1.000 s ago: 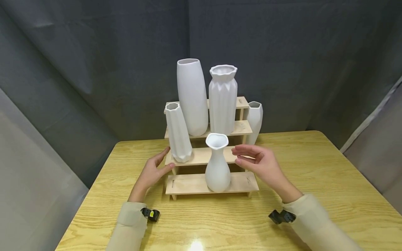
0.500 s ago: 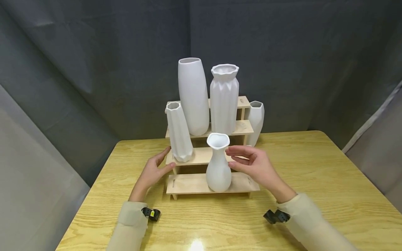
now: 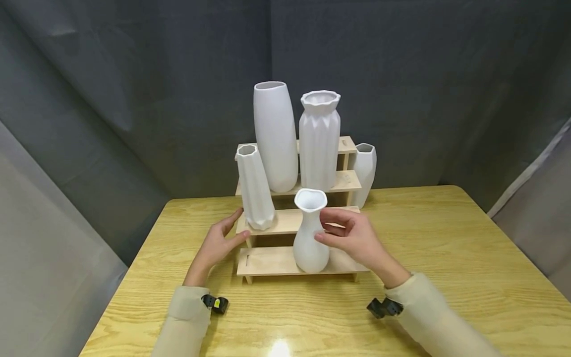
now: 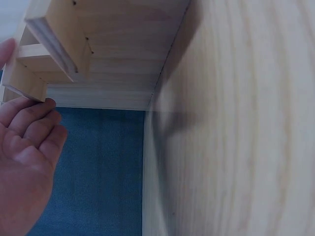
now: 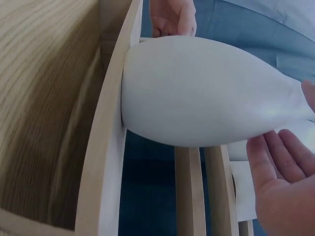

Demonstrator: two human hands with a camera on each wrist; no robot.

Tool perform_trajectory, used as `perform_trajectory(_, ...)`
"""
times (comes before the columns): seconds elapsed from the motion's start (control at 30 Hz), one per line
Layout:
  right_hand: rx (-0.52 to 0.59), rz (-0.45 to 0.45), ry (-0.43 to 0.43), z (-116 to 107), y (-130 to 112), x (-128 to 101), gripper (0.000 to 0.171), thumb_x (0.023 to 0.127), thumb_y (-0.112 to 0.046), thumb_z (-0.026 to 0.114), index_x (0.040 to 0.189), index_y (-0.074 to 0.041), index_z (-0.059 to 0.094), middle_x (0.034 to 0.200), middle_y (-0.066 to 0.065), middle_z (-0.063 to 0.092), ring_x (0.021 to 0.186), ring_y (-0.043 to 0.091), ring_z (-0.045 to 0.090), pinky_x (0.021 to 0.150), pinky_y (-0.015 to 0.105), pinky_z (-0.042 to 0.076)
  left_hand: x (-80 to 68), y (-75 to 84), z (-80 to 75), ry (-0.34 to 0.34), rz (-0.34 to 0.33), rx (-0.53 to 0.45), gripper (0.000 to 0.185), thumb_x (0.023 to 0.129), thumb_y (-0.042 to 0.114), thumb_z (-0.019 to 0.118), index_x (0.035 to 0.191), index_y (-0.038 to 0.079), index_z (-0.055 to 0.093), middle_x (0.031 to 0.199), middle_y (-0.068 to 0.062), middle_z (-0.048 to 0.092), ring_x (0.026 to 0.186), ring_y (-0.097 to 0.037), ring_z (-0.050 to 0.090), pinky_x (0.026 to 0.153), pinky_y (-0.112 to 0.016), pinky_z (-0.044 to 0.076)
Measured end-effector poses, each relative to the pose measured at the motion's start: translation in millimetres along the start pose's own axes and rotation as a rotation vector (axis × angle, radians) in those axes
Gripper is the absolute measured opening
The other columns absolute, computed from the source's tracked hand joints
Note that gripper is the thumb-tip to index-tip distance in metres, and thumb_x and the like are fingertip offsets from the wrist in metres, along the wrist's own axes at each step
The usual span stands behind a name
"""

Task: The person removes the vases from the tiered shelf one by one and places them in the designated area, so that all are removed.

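The small round-bellied vase (image 3: 310,233) stands upright on the lowest step of the wooden tiered stand (image 3: 267,262), at the front and a little right of the stand's middle. The right hand (image 3: 354,237) has closed in on it over the last second: it hung well to the right of the neck with the fingers spread, and now its fingertips (image 3: 322,237) touch the vase just below the neck, the thumb above them reaching toward the rim. The right wrist view shows the palm (image 5: 280,187) just beside the neck and the fingers only partly curled, so this reads as first contact rather than a firm hold.

The left hand (image 3: 216,243) has not moved. It rests against the left end of the stand's second step, fingers (image 4: 34,123) relaxed and lying together, steadying the frame.

Behind the small vase, higher on the stand, are a faceted vase (image 3: 255,186) to the left, a tall smooth vase (image 3: 275,136) and a pleated vase (image 3: 319,140) above, and a short angular vase (image 3: 366,171) behind the stand's right end. All sit on the wooden worktop (image 3: 446,258).
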State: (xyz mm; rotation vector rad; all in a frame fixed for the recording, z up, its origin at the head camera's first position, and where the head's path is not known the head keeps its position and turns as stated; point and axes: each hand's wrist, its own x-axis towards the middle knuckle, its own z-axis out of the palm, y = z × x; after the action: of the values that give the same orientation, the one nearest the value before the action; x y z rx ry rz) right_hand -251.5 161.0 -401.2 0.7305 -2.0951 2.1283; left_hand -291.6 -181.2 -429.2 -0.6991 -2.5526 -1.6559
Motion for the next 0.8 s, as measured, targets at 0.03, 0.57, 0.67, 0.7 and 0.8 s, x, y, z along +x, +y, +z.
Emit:
perform_trajectory(0.03,-0.005,-0.001,-0.003,0.8,0.7,0.4,0.048,0.078,0.007,0.080,0.123,0.010,0.063,0.122,0.020,0.064,0.111,0.023,0.064,0.092,0.037,0.052,-0.2,0.1,0.0,0.000,-0.001,-0.002,0.068,0.096,0.013,0.067,0.150,-0.006,0.032,0.155,-0.020,0.031,0.144,-0.031,0.026,0.117,-0.048,0.021)
perform_trajectory(0.57,-0.121,-0.022,0.042,7.7,0.4,3.6,0.039,0.080,-0.002,0.082,0.117,0.003,0.071,0.115,0.014,0.070,0.106,0.024,0.067,0.088,0.035,0.055,0.7,0.2,-0.2,-0.004,0.000,0.001,0.068,0.096,0.014,0.067,0.151,-0.006,0.032,0.156,-0.020,0.030,0.144,-0.031,0.025,0.117,-0.048,0.021)
perform_trajectory(0.67,-0.135,-0.017,0.052,8.0,-0.8,2.6,0.040,0.079,-0.002,0.082,0.117,0.004,0.071,0.115,0.015,0.070,0.104,0.023,0.067,0.086,0.034,0.055,0.5,0.4,0.0,-0.003,-0.001,-0.002,0.067,0.096,0.014,0.067,0.150,-0.006,0.032,0.155,-0.021,0.030,0.144,-0.031,0.025,0.117,-0.048,0.021)
perform_trajectory(0.7,-0.138,-0.015,0.056,8.0,-1.5,2.1,0.040,0.079,-0.002,0.082,0.117,0.005,0.070,0.115,0.016,0.069,0.104,0.022,0.067,0.086,0.033,0.056,0.4,0.5,0.1,-0.003,-0.003,-0.003,0.067,0.096,0.014,0.067,0.150,-0.006,0.032,0.155,-0.021,0.030,0.144,-0.031,0.025,0.117,-0.048,0.021)
perform_trajectory(0.8,-0.139,-0.009,0.074,7.6,-4.0,0.1,0.042,0.079,0.000,0.082,0.119,0.007,0.069,0.117,0.018,0.068,0.103,0.020,0.068,0.085,0.032,0.056,0.0,0.8,0.0,-0.003,-0.005,-0.003,0.067,0.096,0.013,0.067,0.150,-0.006,0.032,0.155,-0.021,0.030,0.144,-0.032,0.026,0.117,-0.049,0.021)
